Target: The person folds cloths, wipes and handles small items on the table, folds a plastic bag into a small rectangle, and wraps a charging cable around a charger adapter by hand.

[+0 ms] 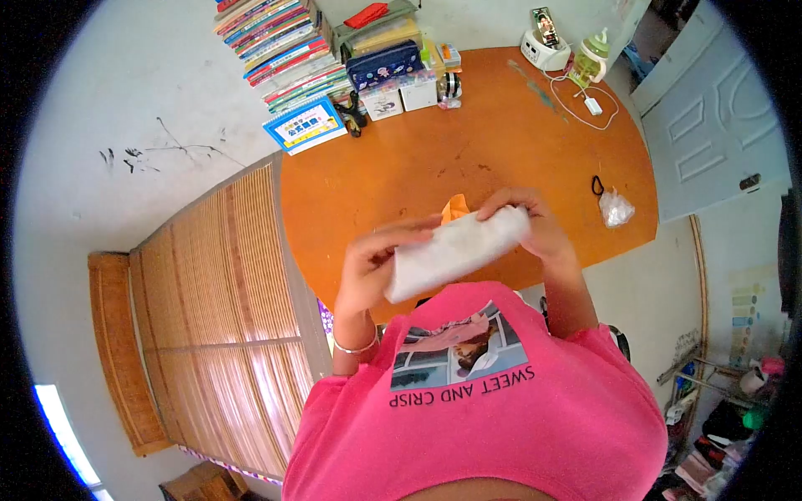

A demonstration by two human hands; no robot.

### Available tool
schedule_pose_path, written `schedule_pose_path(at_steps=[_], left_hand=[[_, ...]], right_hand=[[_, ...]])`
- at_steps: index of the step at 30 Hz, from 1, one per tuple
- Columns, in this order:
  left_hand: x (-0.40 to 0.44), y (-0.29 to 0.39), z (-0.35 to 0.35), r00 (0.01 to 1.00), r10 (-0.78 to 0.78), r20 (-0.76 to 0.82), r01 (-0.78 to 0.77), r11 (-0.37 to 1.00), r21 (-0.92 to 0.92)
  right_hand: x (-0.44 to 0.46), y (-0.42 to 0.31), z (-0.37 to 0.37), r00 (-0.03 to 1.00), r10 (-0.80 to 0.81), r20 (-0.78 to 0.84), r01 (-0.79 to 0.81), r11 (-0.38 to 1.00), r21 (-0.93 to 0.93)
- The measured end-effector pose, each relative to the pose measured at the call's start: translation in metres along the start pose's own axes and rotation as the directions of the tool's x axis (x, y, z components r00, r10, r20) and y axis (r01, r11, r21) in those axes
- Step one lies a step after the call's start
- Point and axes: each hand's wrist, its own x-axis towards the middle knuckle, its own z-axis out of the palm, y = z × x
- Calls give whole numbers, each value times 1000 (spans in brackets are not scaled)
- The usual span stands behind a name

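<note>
A white, flattened bundle is held in front of my chest, over the table's near edge. It looks like folded paper or a soft packet; blur hides which. My left hand, with a bangle at the wrist, grips its left end, fingers over the top. At the right end, my right hand is wrapped around it, thumb and fingers on its upper edge. An orange piece sticks up behind the bundle between both hands; whether it is attached cannot be made out.
The brown table carries a stack of books, a blue desk calendar, a pencil case and white boxes at the back left. Back right are a phone, a green bottle and a cable; a clear plastic bag lies right.
</note>
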Motion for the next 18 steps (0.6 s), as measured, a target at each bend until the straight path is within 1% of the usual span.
schedule_pose_path(at_steps=[1,2,3,4,5,6,7,8,9,11,12,14,15,16,17,18], left_hand=[[2,-11,-5,998,-41,-47,43,998,43],[2,-21,-9,993,-77,-94,85,993,85],[4,-20,-8,994,-67,-91,75,993,91],[4,-20,-5,994,-54,-93,54,999,-1],[0,-21,-3,994,-52,-99,42,994,-98],[0,-17,-3,993,-59,-103,48,994,-101],[4,-8,-5,975,-208,-80,176,940,-292],[7,-3,-7,940,-341,-29,289,837,-465],[7,-9,-8,940,-341,-35,287,839,-463],[6,-30,-4,947,-322,1,317,931,-184],[5,-32,-1,946,-323,3,318,931,-181],[3,-36,6,854,-515,77,519,854,-44],[3,-42,9,881,-473,-30,472,881,-30],[4,-47,10,881,-473,-25,472,881,-26],[6,-50,11,896,-425,-130,430,903,11],[9,-52,11,902,-365,-232,386,921,53]], right_hand=[[3,-2,7,979,182,-97,-166,975,150],[5,6,4,980,177,-93,-162,975,149],[8,20,-3,983,161,-92,-147,978,146],[11,26,-5,984,150,-94,-135,980,146],[9,31,-4,979,165,-116,-138,966,217],[7,32,-4,978,173,-115,-145,965,221],[8,32,-3,983,155,-100,-128,963,235],[10,32,-4,988,132,-83,-108,962,249],[13,31,-5,988,132,-77,-109,962,251],[15,26,-7,980,155,124,-184,944,274],[15,27,-5,980,153,123,-182,944,276],[19,30,0,979,189,74,-201,953,229],[21,34,2,981,183,68,-194,954,229],[23,39,3,970,78,-230,-73,997,31],[24,41,4,873,-85,-481,-11,981,-194],[22,36,5,871,-91,-483,-5,981,-195]])
